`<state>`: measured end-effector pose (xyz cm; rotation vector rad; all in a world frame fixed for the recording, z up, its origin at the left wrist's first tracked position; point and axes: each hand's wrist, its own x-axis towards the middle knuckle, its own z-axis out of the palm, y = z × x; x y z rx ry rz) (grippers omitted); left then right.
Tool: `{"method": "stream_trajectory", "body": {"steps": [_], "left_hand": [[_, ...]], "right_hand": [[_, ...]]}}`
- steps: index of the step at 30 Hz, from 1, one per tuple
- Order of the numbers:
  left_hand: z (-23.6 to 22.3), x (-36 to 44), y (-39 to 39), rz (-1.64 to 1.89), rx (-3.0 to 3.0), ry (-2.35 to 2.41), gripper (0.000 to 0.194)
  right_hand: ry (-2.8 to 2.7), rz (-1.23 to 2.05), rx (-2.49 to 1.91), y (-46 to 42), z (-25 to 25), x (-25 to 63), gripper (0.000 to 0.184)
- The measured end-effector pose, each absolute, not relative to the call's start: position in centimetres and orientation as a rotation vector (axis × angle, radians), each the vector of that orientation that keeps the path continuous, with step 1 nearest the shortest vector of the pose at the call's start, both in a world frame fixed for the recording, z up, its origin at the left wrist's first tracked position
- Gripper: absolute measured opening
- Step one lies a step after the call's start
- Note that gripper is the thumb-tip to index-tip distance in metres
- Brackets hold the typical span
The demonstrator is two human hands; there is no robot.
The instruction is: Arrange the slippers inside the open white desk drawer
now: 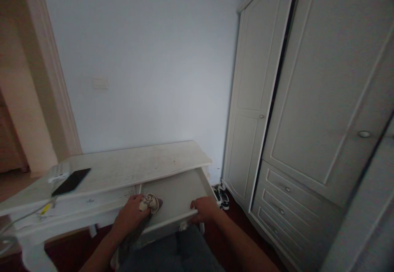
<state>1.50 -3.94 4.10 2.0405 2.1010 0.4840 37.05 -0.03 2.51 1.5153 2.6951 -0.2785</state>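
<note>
My left hand (131, 213) is closed around a bunched cloth (150, 203), cream with a dark pattern and a greyish part hanging below. It is over the left front corner of a pulled-out white drawer (175, 192). With fingers curled over the drawer's front edge, my right hand (205, 209) grips it near the right corner. The drawer's inside shows a bare pale bottom. It belongs to a white desk (138, 159) with worn paint.
A dark tablet-like slab (71, 181) and a small white box (59, 171) lie on the desk's left end, near a white cable (26, 216). Black-and-white shoes (223, 198) stand on the floor beyond the drawer. A white wardrobe (308, 99) fills the right side.
</note>
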Motion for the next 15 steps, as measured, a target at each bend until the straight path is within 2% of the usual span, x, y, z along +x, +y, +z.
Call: {"method": "stream_trajectory", "body": {"steps": [7,15], "left_hand": [[5.1,1.1,0.0,0.427,2.048,2.23,0.047],[4.1,-0.3,-2.7,0.378,1.965,2.025,0.067]], "right_hand": [[2.71,-0.267,1.507,0.1,2.4,37.1,0.071],[2.728,-0.237,1.488,0.0,2.2,37.2,0.069]]}}
